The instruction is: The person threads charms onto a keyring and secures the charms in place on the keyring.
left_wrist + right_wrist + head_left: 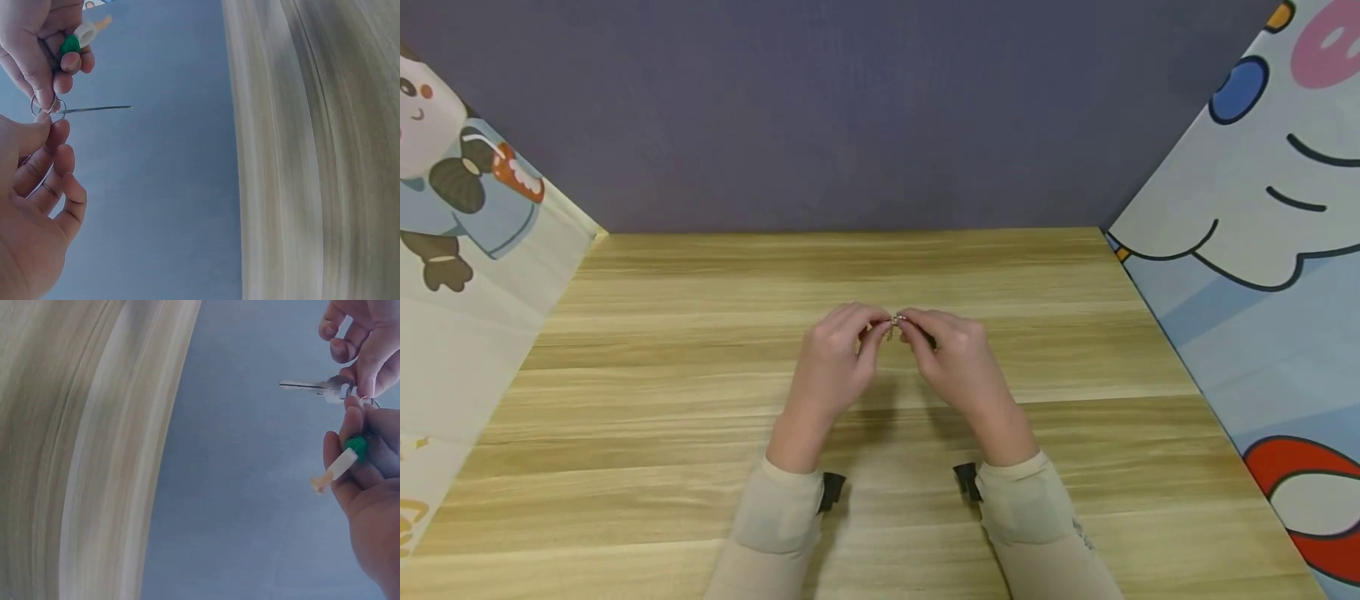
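Note:
Above the table, my left hand (829, 362) and right hand (961, 360) meet fingertip to fingertip at a thin metal key ring (64, 107). Left thumb and forefinger pinch the ring near the key; the right thumb and forefinger pinch it from the other side. A silver key (306, 385) hangs on the ring and sticks out sideways between the hands, seen edge-on in the left wrist view. Against the right fingers lies a small charm (356, 448) with green, white and pale orange parts. Fingertips partly hide the ring, so whether its coil is spread cannot be told.
The wood-grain table (647, 400) spreads under both hands. A dark blue-grey panel (850, 117) stands along its far edge. Cartoon-printed panels flank it on the left (497, 308) and right (1247, 350). Black wrist mounts (831, 492) show at the cuffs.

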Demonstrator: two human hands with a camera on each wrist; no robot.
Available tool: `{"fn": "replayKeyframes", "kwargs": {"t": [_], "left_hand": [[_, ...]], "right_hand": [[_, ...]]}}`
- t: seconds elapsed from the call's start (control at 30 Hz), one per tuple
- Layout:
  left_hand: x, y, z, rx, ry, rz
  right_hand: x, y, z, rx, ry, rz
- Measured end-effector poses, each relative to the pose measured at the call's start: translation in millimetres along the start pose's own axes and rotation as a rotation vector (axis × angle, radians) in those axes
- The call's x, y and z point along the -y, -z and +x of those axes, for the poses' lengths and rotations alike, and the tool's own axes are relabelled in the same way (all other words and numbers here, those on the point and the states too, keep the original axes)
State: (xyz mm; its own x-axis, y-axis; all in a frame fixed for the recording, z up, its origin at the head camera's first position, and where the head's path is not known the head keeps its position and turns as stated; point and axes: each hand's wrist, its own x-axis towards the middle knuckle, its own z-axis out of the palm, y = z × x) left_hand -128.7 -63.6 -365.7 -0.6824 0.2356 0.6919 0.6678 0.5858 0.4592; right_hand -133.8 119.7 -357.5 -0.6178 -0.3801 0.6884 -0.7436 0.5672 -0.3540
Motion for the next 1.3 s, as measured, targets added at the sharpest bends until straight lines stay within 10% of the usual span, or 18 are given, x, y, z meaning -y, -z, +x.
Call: {"fn": "replayKeyframes", "kwargs": {"t": [0.7, 1.3], "left_hand": [[1.8, -8.4, -2.3, -0.061, 0.073, -0.202], [0.3, -10.2, -2.1, -0.074, 0.268, -0.406]], "right_hand": [[1, -2, -3, -0.015, -0.241, 0.229], [4, -4, -3, -0.038, -0.423, 0.512]]}}
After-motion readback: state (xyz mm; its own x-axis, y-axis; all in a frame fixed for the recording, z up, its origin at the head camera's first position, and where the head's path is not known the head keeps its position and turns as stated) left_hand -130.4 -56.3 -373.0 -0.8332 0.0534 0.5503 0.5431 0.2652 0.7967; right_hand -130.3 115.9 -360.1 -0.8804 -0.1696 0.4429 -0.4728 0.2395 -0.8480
